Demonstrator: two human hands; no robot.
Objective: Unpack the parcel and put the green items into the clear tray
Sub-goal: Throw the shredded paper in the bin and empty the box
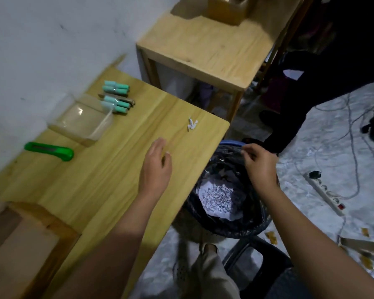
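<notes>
While beside clear tray [63,130], green markers [117,90] left-right.

**Where things lie around the tray**

The tray [59,123] sits on the table [117,180], against the wall. Just behind it lie two bundles of capped sticks [116,88], the nearer bundle [117,104] at its far corner. In front of the tray lies a box cutter [49,151]. Well to its right, a paper scrap [192,124] lies near the table's edge. Farther right, off the table, a lined bin [225,227] stands on the floor with crumpled paper [216,197] in it.

Bin [231,143] with black liner [246,223] beside wooden table [108,180]; paper scrap [192,124] on tabletop; power strip [324,193], cables [352,134] on floor.
</notes>
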